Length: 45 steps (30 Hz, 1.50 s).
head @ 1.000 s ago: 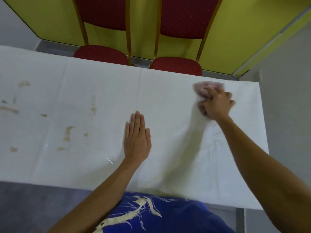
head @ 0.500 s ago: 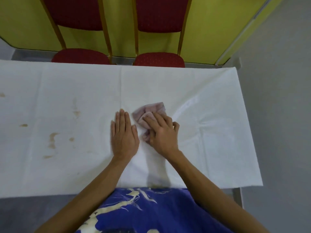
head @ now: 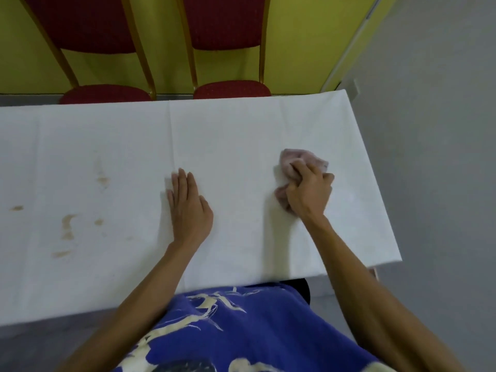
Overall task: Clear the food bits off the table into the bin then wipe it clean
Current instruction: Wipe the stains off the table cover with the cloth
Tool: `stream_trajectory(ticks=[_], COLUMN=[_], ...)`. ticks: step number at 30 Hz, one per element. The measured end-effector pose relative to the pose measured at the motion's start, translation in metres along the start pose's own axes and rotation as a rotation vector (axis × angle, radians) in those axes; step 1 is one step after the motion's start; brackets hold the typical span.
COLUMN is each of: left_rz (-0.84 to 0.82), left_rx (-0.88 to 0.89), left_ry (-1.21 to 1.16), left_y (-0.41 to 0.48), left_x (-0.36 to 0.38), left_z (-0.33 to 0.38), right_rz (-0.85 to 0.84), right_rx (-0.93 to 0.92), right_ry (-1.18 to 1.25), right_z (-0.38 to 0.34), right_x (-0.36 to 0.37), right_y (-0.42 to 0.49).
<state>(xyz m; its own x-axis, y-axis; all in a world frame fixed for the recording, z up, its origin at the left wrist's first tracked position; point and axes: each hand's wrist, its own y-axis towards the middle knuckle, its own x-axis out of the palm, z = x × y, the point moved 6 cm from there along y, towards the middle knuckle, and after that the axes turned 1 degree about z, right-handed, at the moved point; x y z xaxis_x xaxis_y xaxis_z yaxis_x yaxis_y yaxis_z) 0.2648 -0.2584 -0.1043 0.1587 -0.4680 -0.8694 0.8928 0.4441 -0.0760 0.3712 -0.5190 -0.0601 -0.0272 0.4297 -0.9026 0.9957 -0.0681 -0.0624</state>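
Stains point(head: 67, 227): brown smears, well left of the left fingertips.
Left hand point(head: 189, 210): flat on the table point(head: 241, 124), fingers straight, holding nothing.
Cloth point(head: 291, 159): pink, crumpled, gripped under the right hand point(head: 308, 194), fingers curled.
Edge: table's right edge lies near, beyond those curled fingers.

The left hand point(head: 189, 208) lies flat, fingers straight — the right hand point(head: 308, 194) curls tight.

White tablecloth point(head: 241, 130) with brown stains point(head: 67, 226), pink cloth point(head: 292, 157), red dotted chairs point(head: 225, 22).
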Motion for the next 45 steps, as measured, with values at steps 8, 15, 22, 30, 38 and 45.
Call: stream_trajectory(ticks=[8,15,22,30,38,45], left_rz=[-0.04,-0.02,-0.011,-0.011,-0.012,0.01], left_rx=[0.314,0.29,0.282,0.323,0.297,0.29], left_ry=[0.169,0.204,0.21,0.227,0.216,0.227], left_y=[-0.071,-0.07,-0.071,-0.071,-0.071,-0.071], left_x=[0.024,0.027,0.028,0.027,0.027,0.027], left_z=[0.003,0.007,0.004,0.003,0.005,0.004], right_rz=[-0.141,0.016,0.03,-0.143,0.051,-0.043], right_rx=[-0.568,-0.162,0.041,-0.485,0.0,-0.117], right_ry=[-0.126,-0.205,-0.082,-0.174,-0.196,-0.098], right_z=[-0.06,0.083,0.027,-0.021,0.108,0.018], right_x=[0.038,-0.027,-0.006,0.029,-0.042,0.005], right_y=[-0.121,-0.055,-0.081,-0.151,-0.065,-0.102])
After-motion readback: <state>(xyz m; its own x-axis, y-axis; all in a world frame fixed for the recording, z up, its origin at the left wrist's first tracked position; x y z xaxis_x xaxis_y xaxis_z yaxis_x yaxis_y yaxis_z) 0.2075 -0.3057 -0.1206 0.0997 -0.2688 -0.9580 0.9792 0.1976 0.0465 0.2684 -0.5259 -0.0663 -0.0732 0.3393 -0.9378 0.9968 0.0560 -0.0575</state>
